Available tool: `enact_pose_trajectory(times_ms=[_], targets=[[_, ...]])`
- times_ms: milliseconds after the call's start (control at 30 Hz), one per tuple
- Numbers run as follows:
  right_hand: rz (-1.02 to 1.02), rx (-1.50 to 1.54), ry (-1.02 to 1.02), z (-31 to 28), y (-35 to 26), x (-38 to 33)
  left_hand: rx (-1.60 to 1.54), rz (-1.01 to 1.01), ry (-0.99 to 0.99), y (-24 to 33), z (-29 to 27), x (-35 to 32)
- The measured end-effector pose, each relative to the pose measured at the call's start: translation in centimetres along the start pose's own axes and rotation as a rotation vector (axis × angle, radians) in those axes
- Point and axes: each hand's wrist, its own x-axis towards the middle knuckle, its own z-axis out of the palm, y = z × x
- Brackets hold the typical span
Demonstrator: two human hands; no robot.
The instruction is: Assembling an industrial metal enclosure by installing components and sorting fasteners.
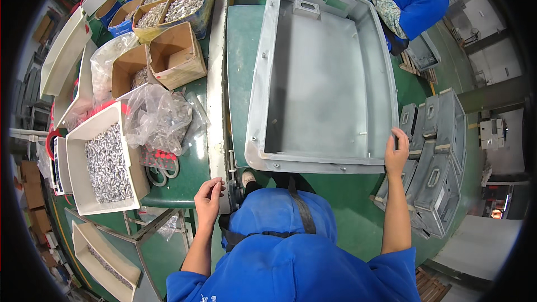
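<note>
A large grey metal enclosure (321,84), shaped like a shallow open box with a flanged rim, lies in front of me on a green work surface. At its near right corner is my right hand (397,154), thumb and fingers apart, against or just beside the rim. My left hand (207,204) is over the near end of the pale table edge, left of the enclosure. Its fingers are curled together in a pinch; whatever they may hold is too small to make out. A small rectangular fitting (306,9) sits inside the enclosure's far end.
Left of me, a white bin (131,162) holds many small silvery metal parts. Behind it are clear plastic bags (159,114), scissors (163,174) and open cartons (178,56) of parts. Grey metal boxes (433,190) are stacked at right. A co-worker (417,0) stands far right.
</note>
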Motion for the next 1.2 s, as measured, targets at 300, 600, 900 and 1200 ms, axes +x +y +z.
enact_pose_trajectory(times_ms=[300,600,900,1200], targets=[[-0.018,-0.035,-0.038,0.6,0.2,0.6,0.039,0.011,0.089,-1.0,0.1,1.5],[0.030,-0.023,-0.100,0.4,2.1,-0.5,-0.026,0.010,0.193,-0.4,0.1,3.1],[0.033,0.069,-0.103,0.7,2.2,-0.3,0.047,0.287,0.620,2.8,-6.6,7.0],[0.002,0.003,-0.108,0.7,2.6,-0.3,1.178,0.569,0.242,8.0,-9.7,14.9]])
